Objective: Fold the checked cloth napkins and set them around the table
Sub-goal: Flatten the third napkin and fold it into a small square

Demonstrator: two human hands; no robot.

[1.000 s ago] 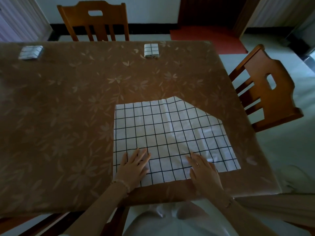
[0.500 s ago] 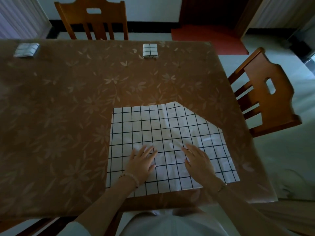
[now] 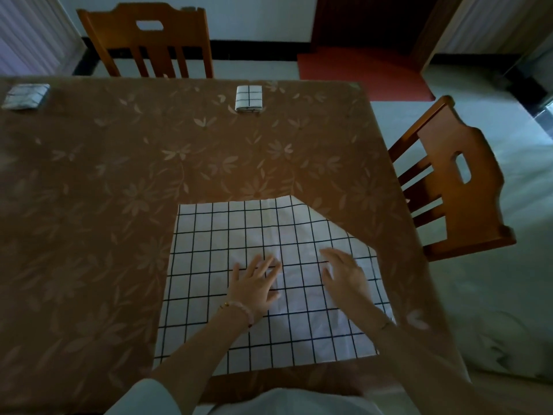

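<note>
Left hand (image 3: 254, 283) and right hand (image 3: 344, 274) slide up from the near edge, fingers straight, flat on the napkin (image 3: 209, 250) spread near-side on the table (image 3: 89, 205), smoothing ahead of the fold

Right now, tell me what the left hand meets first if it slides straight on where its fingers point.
The left hand meets only the spread napkin it rests on, then probably bare tablecloth.

Both forearms reach forward side by side. The left hand (image 3: 254, 284) lies flat, fingers spread; the right hand (image 3: 344, 272) is flat too, fingers together, near it.
</note>
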